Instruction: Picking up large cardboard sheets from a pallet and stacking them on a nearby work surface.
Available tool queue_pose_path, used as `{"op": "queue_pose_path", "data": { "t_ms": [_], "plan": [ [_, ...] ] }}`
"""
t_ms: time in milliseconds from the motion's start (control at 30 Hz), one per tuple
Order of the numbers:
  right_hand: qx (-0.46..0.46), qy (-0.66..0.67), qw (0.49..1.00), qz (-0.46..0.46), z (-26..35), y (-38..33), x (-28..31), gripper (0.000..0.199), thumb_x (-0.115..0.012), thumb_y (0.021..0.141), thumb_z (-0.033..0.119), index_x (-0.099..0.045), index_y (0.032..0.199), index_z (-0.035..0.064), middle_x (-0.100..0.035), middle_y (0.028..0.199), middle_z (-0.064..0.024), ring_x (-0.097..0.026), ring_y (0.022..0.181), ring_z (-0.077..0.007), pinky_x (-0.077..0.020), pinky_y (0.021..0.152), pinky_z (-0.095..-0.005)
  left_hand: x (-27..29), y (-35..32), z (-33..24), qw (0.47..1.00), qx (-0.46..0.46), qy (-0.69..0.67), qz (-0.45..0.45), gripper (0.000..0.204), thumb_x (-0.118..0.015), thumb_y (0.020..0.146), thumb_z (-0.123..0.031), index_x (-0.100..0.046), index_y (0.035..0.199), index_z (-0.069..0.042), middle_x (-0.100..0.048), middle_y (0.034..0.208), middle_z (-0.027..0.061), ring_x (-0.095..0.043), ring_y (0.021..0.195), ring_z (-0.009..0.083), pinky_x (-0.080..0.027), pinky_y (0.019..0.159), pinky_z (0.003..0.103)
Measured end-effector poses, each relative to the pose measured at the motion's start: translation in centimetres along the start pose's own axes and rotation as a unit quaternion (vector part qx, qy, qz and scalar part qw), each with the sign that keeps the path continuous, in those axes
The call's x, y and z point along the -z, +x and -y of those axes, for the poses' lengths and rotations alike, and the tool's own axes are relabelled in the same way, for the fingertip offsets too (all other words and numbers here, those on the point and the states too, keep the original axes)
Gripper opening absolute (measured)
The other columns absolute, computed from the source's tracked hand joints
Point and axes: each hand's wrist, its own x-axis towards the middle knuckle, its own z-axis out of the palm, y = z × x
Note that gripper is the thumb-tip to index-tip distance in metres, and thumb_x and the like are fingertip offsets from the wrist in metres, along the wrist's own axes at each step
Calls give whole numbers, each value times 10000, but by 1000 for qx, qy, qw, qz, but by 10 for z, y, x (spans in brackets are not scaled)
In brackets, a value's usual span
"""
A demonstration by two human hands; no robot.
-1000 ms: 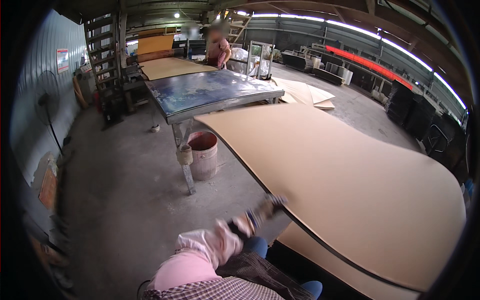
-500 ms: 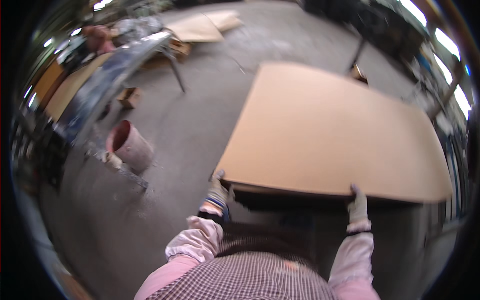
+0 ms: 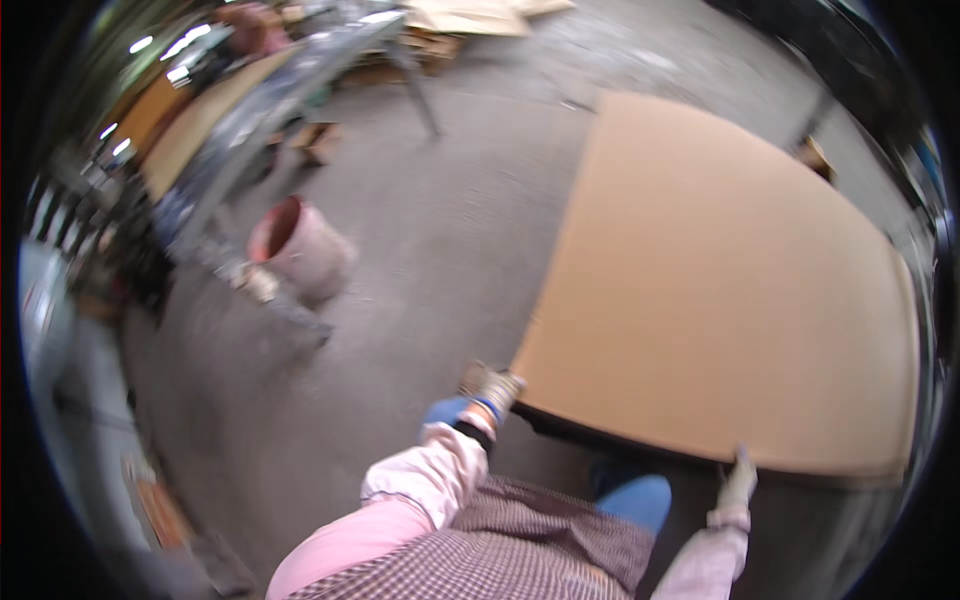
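A large flat cardboard sheet (image 3: 730, 290), tan and smooth on top, stretches out in front of me to the right. At its near left corner my left hand (image 3: 495, 388), in a pale glove, is closed on the edge. My right hand (image 3: 738, 480), also gloved, grips the near edge farther right, with the thumb on top and the fingers hidden beneath. A dark band shows under the near edge; what it is I cannot tell.
On the left a pinkish bucket (image 3: 305, 250) stands on the floor beside a metal table (image 3: 225, 160) with boards on it. A small open box (image 3: 318, 142) lies near the table. Flat cardboard pieces (image 3: 470, 15) lie at the far side, and dark equipment (image 3: 830, 40) stands far right.
My view has turned leftward, so the bucket and table sit farther right in it. The sheet has swung to the right and nearer, with both hands still gripping its edge. A knee now shows.
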Motion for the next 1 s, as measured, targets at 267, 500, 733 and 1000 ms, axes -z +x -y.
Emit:
{"op": "queue_pose_path", "data": {
  "t_ms": [267, 500, 733, 1000],
  "plan": [
    [-10, -62, 998, 16, 18, -29, -14, 279, -567, 740, 207, -535, 917, -6, -537, 790, -86, -487, 690, -183, -386, 642, -300, -16, 11, -18, 990, -100, 33, 93, 778, -597, 664, -454, -234, 1263, -114, -427, 1161, 180, -407, 1080, 306, -327, 897, 336],
    [-29, -58, 997, 43, 2, 3, 0, 301, -552, 740, 241, -535, 933, 10, -525, 832, -80, -457, 718, -168, -360, 633, -292, -29, 7, -31, 989, -13, 65, 131, 826, -568, 659, -537, -256, 1249, -51, -458, 1130, 174, -424, 1066, 295, -317, 903, 323],
    [69, 28, 997, -23, -10, 1, -24, 277, -493, 769, 188, -539, 974, 8, -545, 932, -73, -501, 870, -181, -394, 780, -302, -39, 43, 13, 981, -29, 156, 113, 762, -555, 699, -489, -303, 1200, 27, -356, 1202, 208, -334, 1121, 314, -246, 948, 365],
    [22, -32, 993, -115, 6, 4, -23, 244, -655, 691, 173, -548, 803, -16, -568, 694, -70, -544, 575, -174, -472, 416, -267, -30, 30, -32, 988, -70, -69, 121, 729, -630, 665, -431, -347, 1190, -12, -460, 1111, 114, -467, 917, 230, -408, 779, 335]
  ]
}}
